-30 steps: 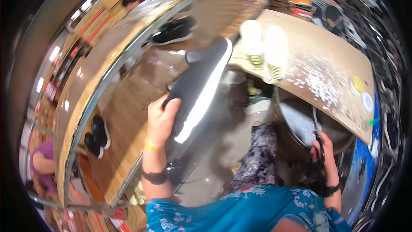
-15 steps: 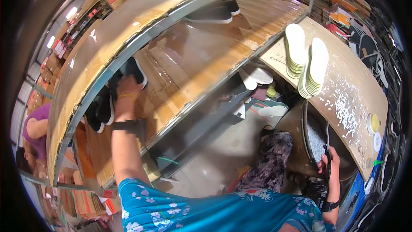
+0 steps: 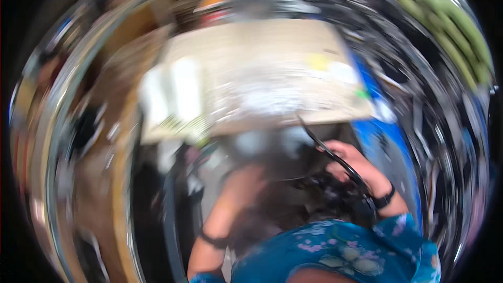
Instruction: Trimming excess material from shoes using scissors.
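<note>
Gripping a thin dark curved strip [image 3: 335, 157] in right hand [image 3: 353, 165], left hand's grip untellable, pale speckled tabletop [image 3: 262, 73] blurred.

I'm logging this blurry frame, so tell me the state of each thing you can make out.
right hand: closed around a long thin dark tool
dark tool: held tilted, tip toward the table
left hand: hidden, only the forearm shows, lowered
light table: littered with pale bits, blurred
white stacks: standing on the table's left end

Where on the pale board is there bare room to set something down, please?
Blur hides detail. The board's far middle looks bare, between the white stacks and the yellow patch. Its near middle carries white specks; the right hand holds a thin dark tool.
</note>
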{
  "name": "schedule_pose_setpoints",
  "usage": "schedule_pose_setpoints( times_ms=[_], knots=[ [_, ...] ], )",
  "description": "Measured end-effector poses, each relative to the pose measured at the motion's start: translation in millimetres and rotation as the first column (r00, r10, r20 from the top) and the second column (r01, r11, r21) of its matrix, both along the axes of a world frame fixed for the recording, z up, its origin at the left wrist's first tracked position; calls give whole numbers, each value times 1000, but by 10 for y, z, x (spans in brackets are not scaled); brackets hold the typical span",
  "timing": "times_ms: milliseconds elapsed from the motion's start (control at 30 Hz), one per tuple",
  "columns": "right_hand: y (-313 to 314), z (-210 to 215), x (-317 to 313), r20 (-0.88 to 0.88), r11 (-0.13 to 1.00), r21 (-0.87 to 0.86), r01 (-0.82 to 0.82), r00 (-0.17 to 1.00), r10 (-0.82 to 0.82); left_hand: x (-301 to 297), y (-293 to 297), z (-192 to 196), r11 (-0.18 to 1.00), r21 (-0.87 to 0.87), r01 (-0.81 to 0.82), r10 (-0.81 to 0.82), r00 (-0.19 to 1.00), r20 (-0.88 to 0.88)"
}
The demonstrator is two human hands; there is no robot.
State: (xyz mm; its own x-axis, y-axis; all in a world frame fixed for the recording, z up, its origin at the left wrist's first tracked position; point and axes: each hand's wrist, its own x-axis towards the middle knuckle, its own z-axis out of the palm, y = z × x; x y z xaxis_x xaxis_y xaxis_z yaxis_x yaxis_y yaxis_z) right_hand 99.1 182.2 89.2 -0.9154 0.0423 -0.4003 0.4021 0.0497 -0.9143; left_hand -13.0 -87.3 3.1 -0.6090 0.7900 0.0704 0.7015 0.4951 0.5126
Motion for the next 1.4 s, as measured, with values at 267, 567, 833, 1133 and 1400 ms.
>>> schedule_pose_setpoints(
  times_ms=[267,567,833,1133,1400],
  knots=[
    [3672,303,691,-308,637,308,707,708,-636,109,2173,-381,991,-133,27,-21,999,44],
    [6126,-107,-1311,-390,-8,891,453,759,-521,-43,2780,-362,933,-330,-146,176,982,63],
    [6647,-643,-2240,-268,-2,957,289,885,-380,-163,2877,-623,903,-373,-212,229,973,3],
    [7002,-341,-2717,-546,-256,829,498,820,-171,-871,2757,-918,722,-482,497,-276,845,458],
    [7721,-262,-4487,-441,-115,897,426,862,-248,-1648,3183,-574,834,-428,348,-142,885,444]
  ],
)
